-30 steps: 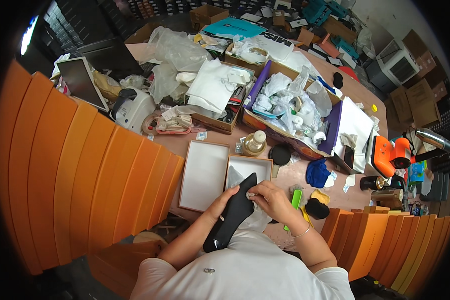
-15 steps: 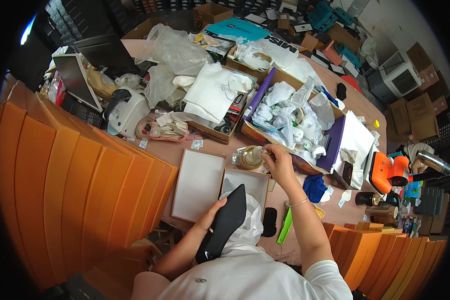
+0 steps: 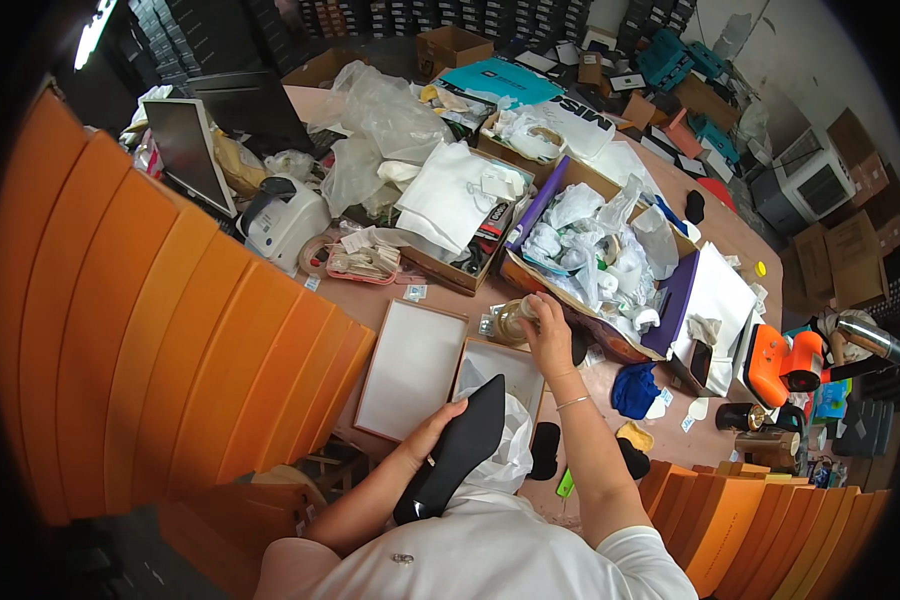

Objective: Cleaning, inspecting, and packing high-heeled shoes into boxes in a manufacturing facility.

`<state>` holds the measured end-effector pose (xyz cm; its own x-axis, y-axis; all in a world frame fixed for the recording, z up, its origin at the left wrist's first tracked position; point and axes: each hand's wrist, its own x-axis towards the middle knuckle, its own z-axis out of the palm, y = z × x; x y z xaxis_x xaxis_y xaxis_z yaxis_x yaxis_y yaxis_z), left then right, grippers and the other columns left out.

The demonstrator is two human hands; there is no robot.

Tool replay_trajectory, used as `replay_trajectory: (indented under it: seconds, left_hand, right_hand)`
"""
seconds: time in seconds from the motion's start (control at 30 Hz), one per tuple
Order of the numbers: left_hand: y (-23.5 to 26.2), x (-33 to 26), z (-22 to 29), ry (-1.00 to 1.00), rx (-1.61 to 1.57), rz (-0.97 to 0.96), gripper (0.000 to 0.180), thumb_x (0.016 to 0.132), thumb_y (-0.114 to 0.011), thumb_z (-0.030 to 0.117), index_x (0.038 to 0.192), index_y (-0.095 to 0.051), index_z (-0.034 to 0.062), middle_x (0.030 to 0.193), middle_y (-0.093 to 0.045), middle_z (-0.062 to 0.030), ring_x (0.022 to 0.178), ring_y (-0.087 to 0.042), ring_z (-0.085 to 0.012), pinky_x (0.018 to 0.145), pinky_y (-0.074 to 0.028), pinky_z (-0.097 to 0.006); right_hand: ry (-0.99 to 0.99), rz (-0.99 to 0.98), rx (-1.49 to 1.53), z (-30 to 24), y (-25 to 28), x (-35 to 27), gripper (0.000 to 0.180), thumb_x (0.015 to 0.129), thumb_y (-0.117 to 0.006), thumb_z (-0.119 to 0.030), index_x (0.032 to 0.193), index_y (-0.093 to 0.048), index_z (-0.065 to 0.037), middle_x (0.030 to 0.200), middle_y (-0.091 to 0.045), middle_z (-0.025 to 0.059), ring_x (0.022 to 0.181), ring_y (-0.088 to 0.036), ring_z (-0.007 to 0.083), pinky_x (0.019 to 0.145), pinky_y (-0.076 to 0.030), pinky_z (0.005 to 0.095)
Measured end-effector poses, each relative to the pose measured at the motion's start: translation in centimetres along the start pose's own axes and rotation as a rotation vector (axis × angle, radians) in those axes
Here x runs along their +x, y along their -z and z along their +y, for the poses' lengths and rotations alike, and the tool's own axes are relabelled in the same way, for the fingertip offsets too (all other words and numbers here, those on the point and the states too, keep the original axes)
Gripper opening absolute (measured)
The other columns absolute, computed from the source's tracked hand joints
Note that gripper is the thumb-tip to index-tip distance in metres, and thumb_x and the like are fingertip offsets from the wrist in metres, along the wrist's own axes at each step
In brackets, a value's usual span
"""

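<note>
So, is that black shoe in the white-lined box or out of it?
Out: the left hand holds the black shoe in front of the white-lined box.

Seen from the view's centre, large black capitals stand on the white packaging [image 3: 578, 122] toward one o'clock; smaller dark print marks the turquoise packaging [image 3: 500, 80] near twelve. At four o'clock, fine lettering, too small to read, runs along an orange box [image 3: 725, 535]. Blue-marked labels [image 3: 415, 292] lie near eleven, their print illegible.
</note>
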<state>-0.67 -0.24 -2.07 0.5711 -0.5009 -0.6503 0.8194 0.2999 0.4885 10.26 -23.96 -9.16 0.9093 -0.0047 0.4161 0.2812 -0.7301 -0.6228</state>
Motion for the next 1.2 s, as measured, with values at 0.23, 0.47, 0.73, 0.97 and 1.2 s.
replay_trajectory:
  seconds: [0.23, 0.47, 0.73, 0.97, 1.2]
  left_hand:
    - [1.4, -1.7, -1.3, -0.073, -0.069, -0.014, 0.055, 0.091, -0.056, 0.046, 0.123, -0.057, 0.0012, 0.106, -0.065, -0.0088, 0.09, -0.064, -0.0135, 0.081, -0.051, -0.025]
    - [1.7, -1.5, -1.9, -0.108, -0.089, 0.002, 0.054, 0.095, -0.05, 0.051, 0.117, -0.061, 0.003, 0.099, -0.066, -0.0044, 0.086, -0.062, -0.0079, 0.076, -0.05, -0.021]
    - [0.6, -2.4, -0.9, -0.102, -0.132, 0.002, 0.051, 0.096, -0.049, 0.048, 0.117, -0.061, 0.0035, 0.1, -0.066, -0.0045, 0.087, -0.062, -0.0083, 0.075, -0.051, -0.021]
    - [0.6, -1.9, -1.0, -0.054, -0.104, -0.047, 0.05, 0.096, -0.051, 0.047, 0.12, -0.059, 0.0037, 0.103, -0.065, -0.0054, 0.086, -0.063, -0.0091, 0.075, -0.051, -0.021]
    - [-0.8, -3.1, -1.6, -0.059, -0.062, -0.142, 0.047, 0.097, -0.049, 0.043, 0.123, -0.056, 0.0044, 0.107, -0.064, -0.0039, 0.091, -0.061, -0.0089, 0.079, -0.051, -0.021]
  right_hand:
    - [-0.271, 0.428, 0.235, 1.3, 6.5, -1.9, 0.039, 0.082, -0.075, -0.014, 0.112, -0.055, -0.001, 0.102, -0.061, 0.0105, 0.092, -0.06, 0.0192, 0.08, -0.05, 0.0332]
    - [-0.58, 0.676, 0.743, 2.5, 7.0, -5.4, 0.033, 0.088, -0.068, -0.01, 0.115, -0.05, -0.002, 0.105, -0.06, 0.0097, 0.091, -0.06, 0.016, 0.079, -0.05, 0.0264]
    - [0.016, 0.023, -0.005, -1.6, 0.6, -0.9, 0.04, 0.081, -0.071, -0.01, 0.119, -0.06, -0.009, 0.118, -0.056, 0.0163, 0.098, -0.059, 0.0335, 0.084, -0.05, 0.036]
    - [-0.153, -0.094, 0.068, -2.7, 4.5, -0.2, 0.022, 0.085, -0.068, -0.012, 0.105, -0.068, -0.004, 0.091, -0.063, 0.0126, 0.075, -0.062, 0.0233, 0.07, -0.051, 0.0318]
    - [0.184, -0.224, 0.248, -19.6, 10.7, -9.9, 0.019, 0.079, -0.069, -0.008, 0.098, -0.067, -0.007, 0.084, -0.061, 0.0085, 0.073, -0.062, 0.0254, 0.062, -0.05, 0.0327]
